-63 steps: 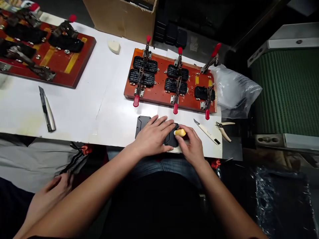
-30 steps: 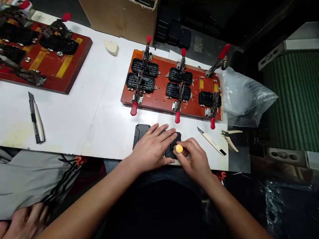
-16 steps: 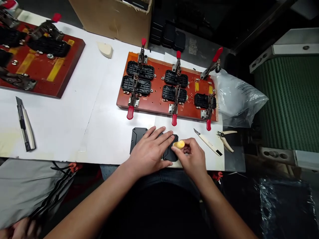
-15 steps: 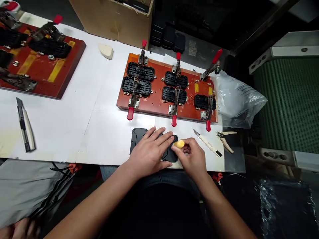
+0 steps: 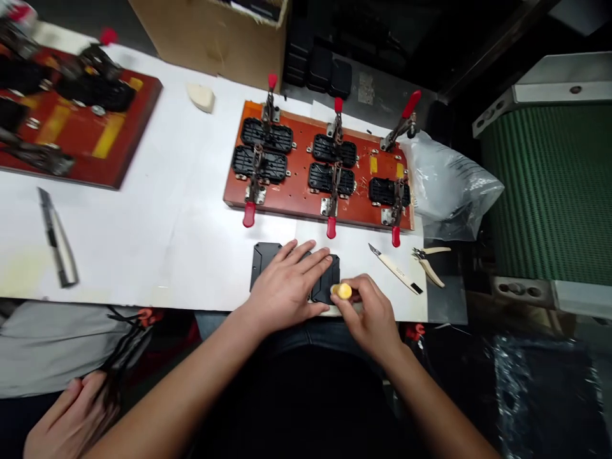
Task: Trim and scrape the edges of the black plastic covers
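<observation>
My left hand [image 5: 285, 288] lies flat, fingers stretched, across a black plastic panel [image 5: 264, 258] near the table's front edge. Its palm covers the panel's middle. In my right hand [image 5: 371, 317], thumb and fingers are closed round a small tool with a yellow handle [image 5: 344, 291], seen nearly end-on at the panel's right edge. The tool's tip is hidden. To the right of that hand are a craft knife [image 5: 394, 269] with a pale handle and a pair of nippers [image 5: 430, 264].
Beyond the panel stands a red-brown fixture board [image 5: 296, 197] with toggle clamps over several black parts. Another fixture board [image 5: 136, 137] is at left, near a box cutter [image 5: 57, 239]. A co-worker's hand [image 5: 71, 417] shows at lower left. A plastic bag [image 5: 454, 185] lies at right.
My right hand and the yellow-handled tool have moved slightly toward me along the panel's right edge. My left hand stays on the panel. The co-worker's hand has come further into view.
</observation>
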A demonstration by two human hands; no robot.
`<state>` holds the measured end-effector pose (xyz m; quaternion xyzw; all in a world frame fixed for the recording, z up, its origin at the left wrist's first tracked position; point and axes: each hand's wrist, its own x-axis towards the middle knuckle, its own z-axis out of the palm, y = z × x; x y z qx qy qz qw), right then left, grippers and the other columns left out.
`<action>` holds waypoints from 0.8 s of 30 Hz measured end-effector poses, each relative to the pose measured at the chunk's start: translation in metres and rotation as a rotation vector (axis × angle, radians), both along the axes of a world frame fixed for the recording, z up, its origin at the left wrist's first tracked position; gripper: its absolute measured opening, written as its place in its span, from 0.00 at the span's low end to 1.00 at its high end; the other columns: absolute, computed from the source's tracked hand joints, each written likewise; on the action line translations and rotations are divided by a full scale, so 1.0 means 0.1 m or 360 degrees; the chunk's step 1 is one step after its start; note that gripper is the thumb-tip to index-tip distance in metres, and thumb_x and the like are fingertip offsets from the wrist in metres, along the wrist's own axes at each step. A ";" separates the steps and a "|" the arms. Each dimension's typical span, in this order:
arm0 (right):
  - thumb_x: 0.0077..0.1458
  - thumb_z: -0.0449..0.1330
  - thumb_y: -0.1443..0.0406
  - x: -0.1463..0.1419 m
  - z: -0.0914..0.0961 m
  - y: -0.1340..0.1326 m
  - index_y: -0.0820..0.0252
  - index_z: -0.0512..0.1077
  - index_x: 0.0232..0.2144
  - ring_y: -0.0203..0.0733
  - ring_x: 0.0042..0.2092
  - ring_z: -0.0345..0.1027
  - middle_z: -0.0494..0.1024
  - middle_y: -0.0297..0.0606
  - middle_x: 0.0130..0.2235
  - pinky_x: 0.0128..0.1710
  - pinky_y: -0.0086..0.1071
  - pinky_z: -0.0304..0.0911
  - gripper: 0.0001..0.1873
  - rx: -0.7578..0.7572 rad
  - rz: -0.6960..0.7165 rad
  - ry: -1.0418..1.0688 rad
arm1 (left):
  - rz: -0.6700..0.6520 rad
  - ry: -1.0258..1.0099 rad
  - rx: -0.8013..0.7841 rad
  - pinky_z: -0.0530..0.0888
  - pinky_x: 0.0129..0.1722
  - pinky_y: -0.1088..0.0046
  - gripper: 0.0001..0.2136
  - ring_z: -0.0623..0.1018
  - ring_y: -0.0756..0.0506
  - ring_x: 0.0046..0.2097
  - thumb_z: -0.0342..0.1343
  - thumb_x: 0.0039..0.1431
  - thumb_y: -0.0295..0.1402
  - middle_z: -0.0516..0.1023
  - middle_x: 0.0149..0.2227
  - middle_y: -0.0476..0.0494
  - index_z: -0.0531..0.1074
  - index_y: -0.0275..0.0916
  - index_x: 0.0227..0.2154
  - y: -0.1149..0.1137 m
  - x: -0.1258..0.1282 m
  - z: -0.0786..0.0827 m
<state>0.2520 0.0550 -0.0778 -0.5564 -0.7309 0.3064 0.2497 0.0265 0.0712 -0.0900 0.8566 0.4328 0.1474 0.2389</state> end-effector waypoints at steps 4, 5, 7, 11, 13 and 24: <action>0.67 0.64 0.63 -0.01 -0.02 0.07 0.53 0.71 0.43 0.44 0.38 0.73 0.76 0.36 0.40 0.39 0.36 0.69 0.06 0.0079 -0.0062 -0.0011 | 0.0001 0.0063 0.0044 0.54 0.76 0.45 0.40 0.61 0.32 0.75 0.65 0.60 0.52 0.65 0.73 0.43 0.63 0.41 0.71 0.00 0.00 0.01; 0.66 0.65 0.64 0.02 -0.01 0.08 0.53 0.71 0.43 0.44 0.38 0.73 0.76 0.37 0.40 0.39 0.36 0.68 0.06 0.0111 -0.0082 0.0008 | 0.0010 0.0081 0.0067 0.54 0.75 0.44 0.39 0.61 0.32 0.74 0.65 0.61 0.51 0.65 0.73 0.42 0.63 0.40 0.71 0.01 0.00 0.01; 0.66 0.65 0.66 0.12 0.04 0.02 0.54 0.71 0.43 0.42 0.38 0.72 0.75 0.36 0.40 0.38 0.34 0.67 0.06 0.0042 -0.0006 0.0054 | -0.0010 0.0112 0.0089 0.55 0.75 0.42 0.39 0.61 0.30 0.74 0.65 0.61 0.51 0.65 0.73 0.40 0.63 0.39 0.70 0.02 -0.01 0.03; 0.65 0.67 0.64 0.40 0.16 -0.30 0.53 0.74 0.43 0.38 0.34 0.69 0.74 0.31 0.37 0.34 0.32 0.65 0.07 -0.0257 0.0058 0.0202 | -0.0072 0.0213 0.0051 0.56 0.74 0.38 0.39 0.61 0.28 0.74 0.66 0.60 0.49 0.66 0.72 0.37 0.63 0.37 0.70 0.08 0.05 0.10; 0.61 0.71 0.61 0.52 0.17 -0.41 0.52 0.75 0.44 0.37 0.32 0.69 0.76 0.31 0.37 0.32 0.31 0.66 0.12 -0.0304 -0.0257 0.0385 | -0.0034 0.0282 0.0043 0.54 0.74 0.37 0.39 0.59 0.28 0.75 0.66 0.61 0.47 0.66 0.72 0.34 0.62 0.36 0.70 0.09 0.21 0.17; 0.59 0.71 0.53 0.62 0.18 -0.37 0.50 0.75 0.52 0.43 0.40 0.75 0.81 0.37 0.45 0.38 0.36 0.71 0.21 -0.0427 -0.0588 0.0725 | -0.0049 0.0286 -0.0092 0.48 0.77 0.43 0.46 0.47 0.34 0.79 0.65 0.62 0.51 0.52 0.78 0.36 0.49 0.42 0.75 -0.22 0.10 0.55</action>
